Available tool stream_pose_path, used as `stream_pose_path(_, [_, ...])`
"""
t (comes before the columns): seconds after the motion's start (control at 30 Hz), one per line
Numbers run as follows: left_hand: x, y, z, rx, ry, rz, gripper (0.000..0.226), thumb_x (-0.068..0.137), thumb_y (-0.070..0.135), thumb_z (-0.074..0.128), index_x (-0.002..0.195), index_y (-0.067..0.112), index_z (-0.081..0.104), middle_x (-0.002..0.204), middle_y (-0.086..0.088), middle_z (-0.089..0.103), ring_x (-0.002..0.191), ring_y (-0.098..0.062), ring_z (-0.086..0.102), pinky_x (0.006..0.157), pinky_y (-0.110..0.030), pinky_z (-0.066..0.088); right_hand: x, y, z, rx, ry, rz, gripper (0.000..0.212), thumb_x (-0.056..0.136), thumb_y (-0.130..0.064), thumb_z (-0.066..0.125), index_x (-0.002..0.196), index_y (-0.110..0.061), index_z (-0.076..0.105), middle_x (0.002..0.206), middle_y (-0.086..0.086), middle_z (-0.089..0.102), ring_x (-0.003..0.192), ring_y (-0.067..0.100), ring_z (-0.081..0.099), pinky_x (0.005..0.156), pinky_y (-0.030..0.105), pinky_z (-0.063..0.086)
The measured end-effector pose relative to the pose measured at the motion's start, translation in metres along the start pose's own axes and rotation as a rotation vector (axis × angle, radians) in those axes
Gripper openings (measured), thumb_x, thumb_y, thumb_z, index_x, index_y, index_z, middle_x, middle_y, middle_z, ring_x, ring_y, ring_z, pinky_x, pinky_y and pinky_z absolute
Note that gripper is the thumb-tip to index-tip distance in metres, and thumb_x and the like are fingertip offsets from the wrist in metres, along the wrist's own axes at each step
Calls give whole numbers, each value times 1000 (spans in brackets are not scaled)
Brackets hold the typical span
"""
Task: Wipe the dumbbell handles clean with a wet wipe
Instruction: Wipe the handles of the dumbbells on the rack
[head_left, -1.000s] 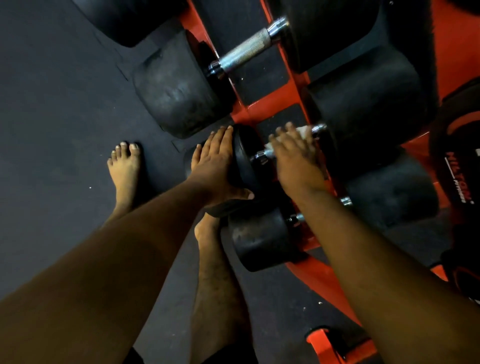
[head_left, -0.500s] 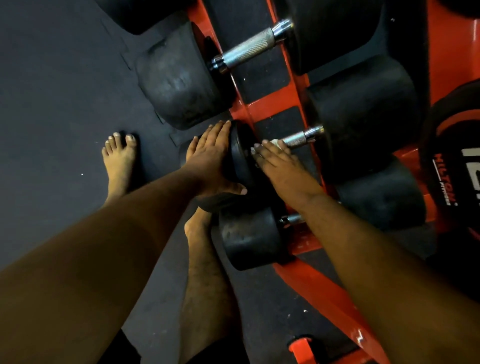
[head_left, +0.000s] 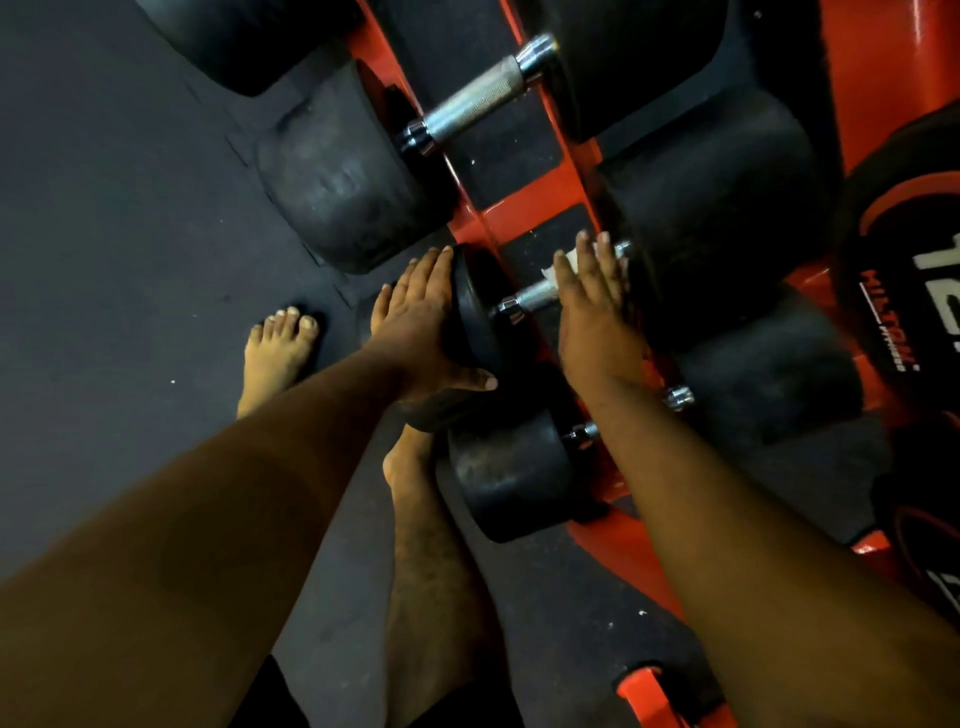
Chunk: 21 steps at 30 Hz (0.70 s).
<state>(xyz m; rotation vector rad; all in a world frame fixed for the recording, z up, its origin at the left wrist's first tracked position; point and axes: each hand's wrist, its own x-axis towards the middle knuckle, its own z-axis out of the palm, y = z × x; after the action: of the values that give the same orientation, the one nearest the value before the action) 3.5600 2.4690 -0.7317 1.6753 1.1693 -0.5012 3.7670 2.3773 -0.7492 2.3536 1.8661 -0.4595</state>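
On the orange rack (head_left: 524, 200), the left hand (head_left: 423, 327) lies flat-fingered against the dumbbell's near head (head_left: 480, 312). The right hand (head_left: 592, 306), fingers straight, presses the white wet wipe (head_left: 563, 262) onto that dumbbell's handle (head_left: 535, 296).

The dumbbell handles (head_left: 477, 106) are bright metal, knurled rough mid-grip with glossy chrome collars. Dumbbell heads (head_left: 343, 187) look matt, scuffed black rubber. The rack (head_left: 524, 200) is glossy orange-red painted metal; the floor (head_left: 114, 208) is dull, speckled rubber.
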Motion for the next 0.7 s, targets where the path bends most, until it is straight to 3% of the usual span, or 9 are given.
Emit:
stream_pose_path(0.13, [0, 0, -2, 10, 6, 3, 153, 53, 58, 93, 162, 21, -9, 171, 2, -5, 157, -18, -8, 126, -44, -4, -10, -12, 17, 137, -6, -104, 48, 90, -4, 39, 132, -4, 63, 140, 16, 59, 134, 35, 52, 116, 42, 27])
stream_pose_path(0.23, [-1, 2, -3, 8, -6, 5, 152, 55, 57, 93, 162, 20, -8, 171, 1, -5, 157, -18, -7, 126, -44, -2, -28, -21, 18, 232, -95, -223, 48, 90, -1, 37, 130, -1, 64, 136, 16, 62, 131, 35, 56, 114, 40, 37])
stream_pose_path(0.3, [-2, 2, -4, 6, -9, 6, 152, 55, 57, 93, 162, 19, -8, 171, 1, -5, 157, -18, -7, 127, -46, 0, -39, -24, 11, 321, -80, -186, 48, 90, -1, 37, 130, -3, 65, 136, 16, 63, 128, 33, 58, 111, 38, 41])
stream_pose_path(0.37, [-2, 3, -3, 10, -3, 5, 152, 54, 57, 93, 162, 20, -7, 171, 0, -4, 157, -19, -5, 127, -46, 3, -48, -23, 3, 450, 40, 58, 46, 92, 0, 41, 130, -7, 67, 134, 13, 64, 122, 27, 62, 106, 34, 46])
stream_pose_path(0.43, [-2, 3, -3, 14, 8, 9, 151, 54, 57, 93, 162, 20, -7, 171, 0, -3, 157, -20, -4, 127, -47, 4, -44, -27, -7, 613, 201, 477, 44, 94, -1, 46, 131, -9, 66, 133, 11, 66, 120, 20, 62, 104, 29, 48])
stream_pose_path(0.53, [-2, 3, -4, 37, 4, 23, 151, 55, 58, 92, 162, 21, -8, 171, 0, -4, 157, -20, -3, 127, -47, 5, -7, -34, -7, 1122, 407, 1054, 37, 98, -1, 51, 134, -2, 62, 132, 13, 65, 120, 18, 61, 107, 31, 48])
stream_pose_path(0.63, [0, 2, -4, 45, -13, 27, 151, 56, 59, 91, 162, 19, -8, 171, 1, -6, 157, -20, -5, 127, -46, 3, 28, -49, -5, 1533, 613, 1289, 37, 97, 0, 53, 134, -3, 60, 132, 16, 64, 117, 25, 63, 107, 39, 49])
stream_pose_path(0.7, [0, 2, -4, 49, -15, 23, 151, 56, 59, 92, 162, 18, -8, 171, 1, -7, 157, -19, -6, 127, -46, 2, 30, -70, -5, 1557, 538, 1313, 41, 96, 4, 52, 134, -10, 59, 130, 14, 65, 112, 22, 63, 103, 36, 51])
